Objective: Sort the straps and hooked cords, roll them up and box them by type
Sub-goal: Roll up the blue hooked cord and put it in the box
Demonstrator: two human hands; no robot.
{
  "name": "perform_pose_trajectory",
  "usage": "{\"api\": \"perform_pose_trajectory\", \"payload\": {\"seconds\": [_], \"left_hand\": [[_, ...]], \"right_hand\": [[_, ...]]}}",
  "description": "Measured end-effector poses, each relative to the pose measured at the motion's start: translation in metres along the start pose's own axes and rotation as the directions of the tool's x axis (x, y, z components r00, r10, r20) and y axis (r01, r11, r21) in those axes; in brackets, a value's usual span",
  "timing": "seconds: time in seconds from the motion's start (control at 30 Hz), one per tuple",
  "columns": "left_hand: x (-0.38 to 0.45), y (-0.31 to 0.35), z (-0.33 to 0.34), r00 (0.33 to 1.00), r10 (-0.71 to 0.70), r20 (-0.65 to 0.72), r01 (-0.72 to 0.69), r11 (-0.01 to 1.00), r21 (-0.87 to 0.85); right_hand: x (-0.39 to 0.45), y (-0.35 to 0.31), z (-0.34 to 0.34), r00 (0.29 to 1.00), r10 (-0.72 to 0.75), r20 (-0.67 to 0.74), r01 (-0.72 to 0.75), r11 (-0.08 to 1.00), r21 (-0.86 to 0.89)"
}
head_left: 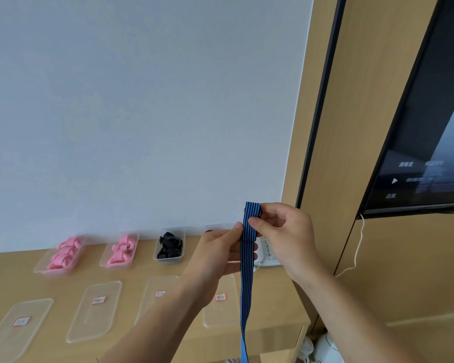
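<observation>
Head view, starting from the nearest part: a blue strap with dark stripes (pixel 247 279) hangs down past the bottom edge of the picture, and both hands hold its upper end above the wooden table (pixel 63 263). The left hand (pixel 218 254) pinches the strap from the left side, thumb on the front. The right hand (pixel 286 231) grips the top, where the strap is folded over, with fingers curled around it.

Below the hands, four clear lids (pixel 96 310) lie flat on the table in a row. Each has a small white label with a red border (pixel 99 300); the writing on them is too blurred to read.

Farther back, near the white wall (pixel 142 100), stand clear boxes. Two boxes on the left (pixel 60 258) (pixel 119 251) contain rolled pink straps, and a third box (pixel 169 247) contains black ones with hooks. A white device with buttons (pixel 266 254), probably a telephone, is partly hidden behind the hands.

On the right, a dark screen (pixel 430 153) is mounted on the wooden panel. It shows a play symbol, a time counter beginning 00:00, and some Chinese characters which are not sharp enough to read. A white cable (pixel 358 247) hangs below it.
</observation>
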State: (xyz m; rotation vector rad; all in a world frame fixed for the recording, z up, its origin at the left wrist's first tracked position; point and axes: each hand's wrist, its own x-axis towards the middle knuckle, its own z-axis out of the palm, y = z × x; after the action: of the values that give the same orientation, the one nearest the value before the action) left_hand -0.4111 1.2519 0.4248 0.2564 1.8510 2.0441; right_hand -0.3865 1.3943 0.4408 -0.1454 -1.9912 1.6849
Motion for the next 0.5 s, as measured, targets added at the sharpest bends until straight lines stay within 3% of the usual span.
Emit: {"api": "perform_pose_trajectory", "payload": {"seconds": [0.5], "left_hand": [[0.0020, 0.0004, -0.0056, 0.999, -0.015, 0.034, 0.012, 0.997, 0.075]], "right_hand": [[0.0033, 0.0074, 0.0021, 1.000, -0.015, -0.012, 0.014, 1.000, -0.026]]}}
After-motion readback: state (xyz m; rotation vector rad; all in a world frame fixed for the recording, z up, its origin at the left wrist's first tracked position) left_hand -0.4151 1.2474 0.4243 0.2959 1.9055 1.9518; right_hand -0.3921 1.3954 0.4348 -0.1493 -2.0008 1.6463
